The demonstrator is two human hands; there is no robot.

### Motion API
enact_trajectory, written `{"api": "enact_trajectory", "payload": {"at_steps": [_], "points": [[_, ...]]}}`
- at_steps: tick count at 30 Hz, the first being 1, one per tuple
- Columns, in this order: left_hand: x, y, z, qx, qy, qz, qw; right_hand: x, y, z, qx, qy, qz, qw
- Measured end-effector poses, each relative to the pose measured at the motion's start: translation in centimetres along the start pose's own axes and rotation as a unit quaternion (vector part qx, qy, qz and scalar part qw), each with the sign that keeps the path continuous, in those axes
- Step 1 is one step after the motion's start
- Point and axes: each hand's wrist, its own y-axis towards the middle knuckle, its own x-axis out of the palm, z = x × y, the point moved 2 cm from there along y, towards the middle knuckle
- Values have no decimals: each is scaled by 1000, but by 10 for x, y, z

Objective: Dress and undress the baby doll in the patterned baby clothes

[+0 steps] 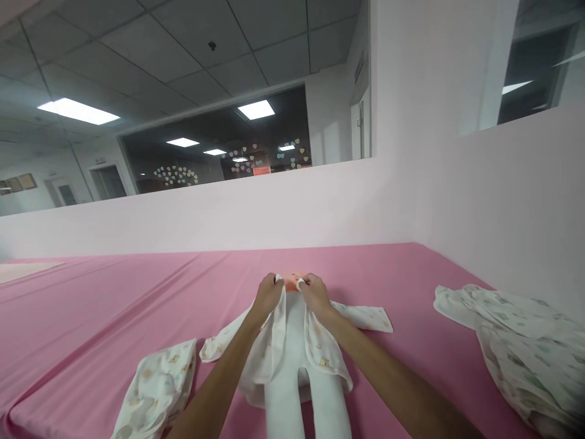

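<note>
A white baby doll body [292, 360] lies on the pink sheet [137, 305], legs toward me, with a peach head [291, 281] just visible beyond my hands. It wears an open white printed jacket [320, 347] with a sleeve stretched out to the right. My left hand [269, 294] is closed, pinching the jacket's left front edge at the neck. My right hand [313, 294] is closed, pinching the right front edge. The two hands are nearly touching at the collar.
A folded printed garment [155, 390] lies at the near left. A crumpled pile of printed clothes [516, 347] sits at the right by the pink wall [503, 213]. A low pink partition runs along the far edge. A beige pad [22, 270] is at the far left.
</note>
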Motion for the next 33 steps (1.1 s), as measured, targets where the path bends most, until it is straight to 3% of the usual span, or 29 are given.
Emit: {"api": "enact_trajectory", "payload": {"at_steps": [2, 5, 11, 13, 17, 22, 27, 33], "points": [[15, 14, 9, 2, -12, 3, 1000, 2, 4, 1, 13, 29, 5, 999], [30, 23, 19, 25, -30, -44, 998, 2, 7, 5, 29, 71, 5, 997], [24, 3, 25, 80, -36, -148, 985, -4, -1, 14, 37, 138, -28, 989], [21, -6, 21, 81, 2, -129, 988, -5, -3, 13, 30, 150, -45, 987], [21, -18, 9, 73, 116, -29, 990, -4, -5, 10, 4, 157, -63, 986], [24, -19, 1, 80, 272, 35, 958, -3, -9, 8, -37, 163, -71, 983], [28, -16, -1, 124, 330, 20, 935, -5, -16, 8, -38, 199, -85, 976], [33, -12, -7, 91, 290, -18, 953, -1, -12, 15, -15, 208, -109, 972]]}}
